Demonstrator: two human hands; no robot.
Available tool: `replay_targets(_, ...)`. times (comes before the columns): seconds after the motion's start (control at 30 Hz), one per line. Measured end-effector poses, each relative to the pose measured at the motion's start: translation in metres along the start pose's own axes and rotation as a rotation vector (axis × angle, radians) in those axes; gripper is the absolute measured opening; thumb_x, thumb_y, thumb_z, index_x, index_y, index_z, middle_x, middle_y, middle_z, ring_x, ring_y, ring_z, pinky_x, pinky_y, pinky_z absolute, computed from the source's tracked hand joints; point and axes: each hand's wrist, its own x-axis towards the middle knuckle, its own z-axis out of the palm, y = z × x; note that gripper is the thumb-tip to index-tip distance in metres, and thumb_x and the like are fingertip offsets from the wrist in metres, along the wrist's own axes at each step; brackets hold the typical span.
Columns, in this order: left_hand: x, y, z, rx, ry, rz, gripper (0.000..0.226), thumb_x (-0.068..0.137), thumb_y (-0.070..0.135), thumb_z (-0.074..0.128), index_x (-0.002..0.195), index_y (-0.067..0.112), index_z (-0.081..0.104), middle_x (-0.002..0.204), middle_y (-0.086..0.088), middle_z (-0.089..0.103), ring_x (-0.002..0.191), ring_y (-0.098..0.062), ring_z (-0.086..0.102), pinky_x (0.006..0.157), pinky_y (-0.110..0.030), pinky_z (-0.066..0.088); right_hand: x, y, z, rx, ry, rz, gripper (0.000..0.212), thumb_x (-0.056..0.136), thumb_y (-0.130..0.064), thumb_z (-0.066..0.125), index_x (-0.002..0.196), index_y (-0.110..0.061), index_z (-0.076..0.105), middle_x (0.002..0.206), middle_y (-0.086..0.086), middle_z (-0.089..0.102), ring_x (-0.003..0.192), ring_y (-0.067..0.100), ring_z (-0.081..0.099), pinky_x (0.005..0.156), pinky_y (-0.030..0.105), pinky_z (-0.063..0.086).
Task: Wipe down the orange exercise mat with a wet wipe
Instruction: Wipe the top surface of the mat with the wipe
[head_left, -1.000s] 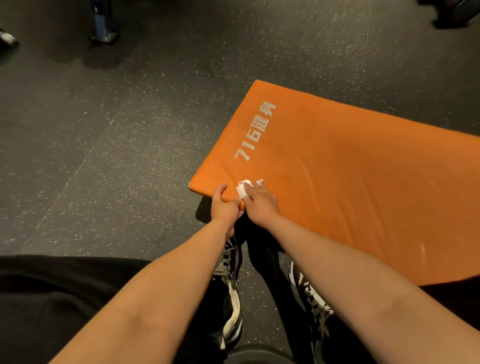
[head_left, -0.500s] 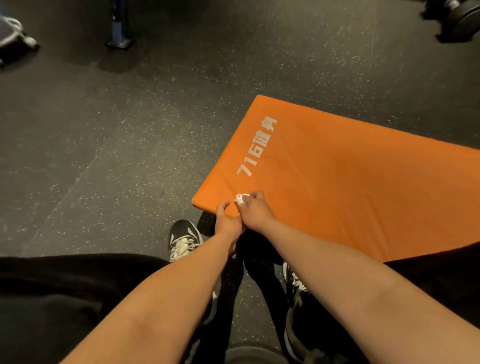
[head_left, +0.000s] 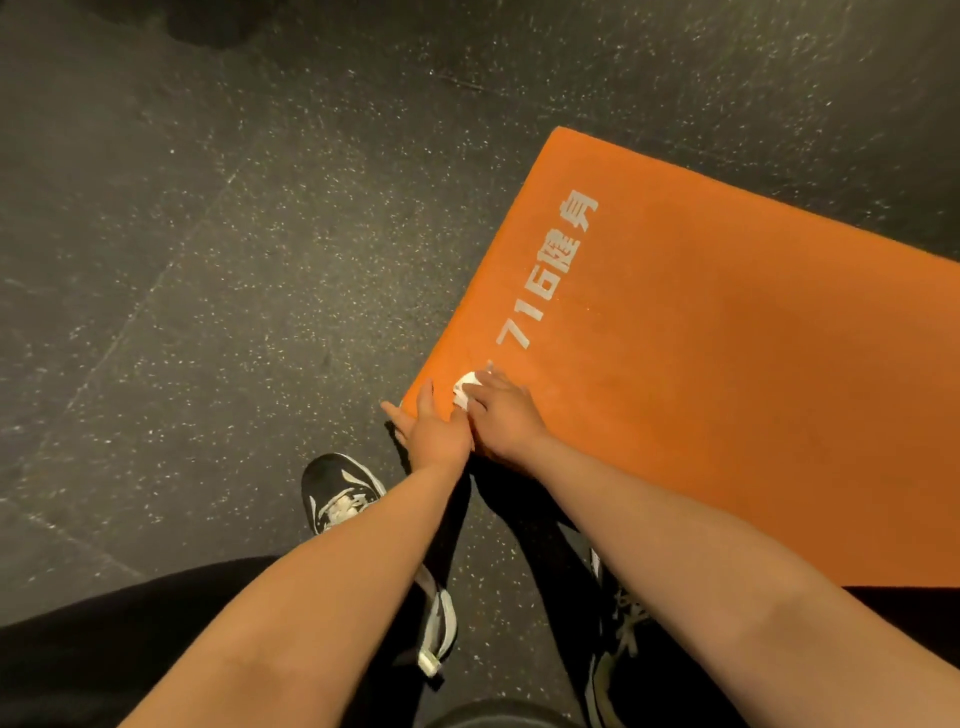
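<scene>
Closest in, dark clothing sits at 7 o'clock, and two bare forearms reach out from it toward the middle. Beneath them stand two black shoes with white laces, the left shoe at 7 o'clock and the right shoe at 5 o'clock, on the floor just short of the mat.

The left hand rests on the nearest corner of the orange mat. Its fingers are straight and relaxed and its thumb is spread out past the edge. Touching it, the right hand has its fingers curled over a bunched white wet wipe and presses it onto the mat just inside that corner.

The mat lies flat on the floor and fills the 3 o'clock side. Its long axis runs from 10 o'clock to 4 o'clock, with the short end facing 10 o'clock. White lettering beginning "716" runs along that short end, away toward 1 o'clock.

Beyond it, dark speckled floor spreads from 9 o'clock round to 12 o'clock.
</scene>
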Motion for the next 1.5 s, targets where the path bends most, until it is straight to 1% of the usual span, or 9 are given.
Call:
replay_targets(0.07, 0.018, -0.003, -0.007, 0.146, 0.005, 0.07, 0.06, 0.098, 0.025, 0.049, 0.154, 0.038, 0.032, 0.168, -0.007, -0.007, 0.153, -0.03, -0.001, 0.123, -0.045, 0.015, 0.007, 0.005, 0.002, -0.055, -0.022, -0.006, 0.043, 0.108, -0.022, 0.034, 0.148, -0.021, 0.049, 0.167, 0.0, 0.023, 0.156, 0.017, 0.005, 0.121, 0.051, 0.01)
replay_targets(0.23, 0.043, 0.002, -0.013, 0.436, -0.173, 0.113, 0.056, 0.1, 0.031, 0.043, 0.154, 0.039, 0.03, 0.164, -0.013, 0.016, 0.148, -0.037, 0.014, 0.123, -0.049, 0.015, 0.023, 0.001, 0.009, -0.167, 0.088, 0.086, 0.052, 0.108, -0.023, 0.032, 0.16, -0.017, 0.025, 0.17, 0.001, 0.005, 0.156, 0.018, -0.004, 0.124, 0.051, 0.001)
replay_targets(0.53, 0.046, -0.019, -0.022, 0.316, -0.142, 0.265, 0.049, 0.102, 0.016, 0.041, 0.146, 0.039, 0.044, 0.15, -0.007, 0.025, 0.135, -0.028, 0.022, 0.11, -0.033, 0.027, 0.028, 0.001, 0.02, -0.263, -0.001, -0.152, 0.058, 0.107, -0.018, 0.037, 0.162, -0.019, 0.019, 0.17, -0.002, 0.007, 0.156, 0.017, -0.005, 0.125, 0.053, -0.004)
replay_targets(0.7, 0.035, -0.017, -0.023, 0.343, -0.078, 0.306, 0.049, 0.103, 0.021, 0.047, 0.15, 0.033, 0.041, 0.151, -0.006, 0.022, 0.138, -0.025, 0.017, 0.116, -0.039, 0.027, 0.023, 0.002, 0.014, -0.238, 0.195, 0.042, 0.058, 0.104, -0.017, 0.038, 0.16, -0.018, 0.022, 0.169, 0.005, 0.008, 0.156, 0.024, -0.006, 0.124, 0.051, -0.002)
replay_targets(1.0, 0.012, -0.034, -0.033, 0.167, -0.086, 0.224, 0.056, 0.099, 0.002, 0.034, 0.146, 0.029, 0.049, 0.139, 0.0, 0.036, 0.128, -0.015, 0.026, 0.105, -0.016, 0.017, -0.005, -0.006, 0.03, -0.213, 0.004, -0.214, 0.053, 0.107, -0.021, 0.035, 0.16, -0.022, 0.027, 0.168, -0.003, 0.018, 0.156, 0.016, 0.006, 0.124, 0.046, 0.0)
replay_targets(1.17, 0.003, -0.033, -0.041, 0.2, -0.06, 0.275, 0.056, 0.1, 0.0, 0.033, 0.151, 0.022, 0.044, 0.145, -0.001, 0.036, 0.13, -0.017, 0.025, 0.102, -0.01, 0.013, -0.007, -0.008, 0.018, -0.216, 0.136, 0.006, 0.057, 0.107, -0.019, 0.032, 0.162, -0.019, 0.017, 0.169, 0.001, 0.013, 0.156, 0.019, -0.001, 0.124, 0.048, 0.0)
replay_targets(1.3, 0.003, -0.035, -0.044, 0.208, -0.045, 0.305, 0.052, 0.101, 0.006, 0.033, 0.147, 0.026, 0.05, 0.144, 0.004, 0.043, 0.132, -0.017, 0.03, 0.105, -0.013, 0.013, -0.027, -0.033, 0.042, -0.054, 0.092, -0.183, 0.058, 0.105, -0.011, 0.042, 0.16, -0.017, 0.025, 0.168, 0.006, 0.017, 0.156, 0.023, 0.004, 0.125, 0.039, 0.0)
replay_targets(1.4, 0.003, -0.039, -0.045, 0.23, -0.036, 0.326, 0.05, 0.101, 0.007, 0.035, 0.146, 0.023, 0.051, 0.148, 0.001, 0.046, 0.136, -0.019, 0.034, 0.112, -0.021, 0.019, -0.035, -0.026, 0.044, -0.091, 0.047, -0.291, 0.057, 0.107, -0.019, 0.042, 0.16, -0.021, 0.024, 0.168, 0.001, 0.018, 0.156, 0.021, 0.006, 0.126, 0.043, 0.001)
replay_targets(1.5, 0.003, -0.04, -0.046, 0.261, -0.019, 0.358, 0.057, 0.097, -0.004, 0.033, 0.148, 0.015, 0.048, 0.151, -0.005, 0.044, 0.138, -0.024, 0.035, 0.116, -0.027, 0.023, -0.027, -0.009, 0.03, -0.239, 0.109, -0.204, 0.061, 0.106, -0.019, 0.038, 0.162, -0.023, 0.014, 0.169, -0.001, 0.01, 0.156, 0.019, -0.001, 0.123, 0.046, -0.004)
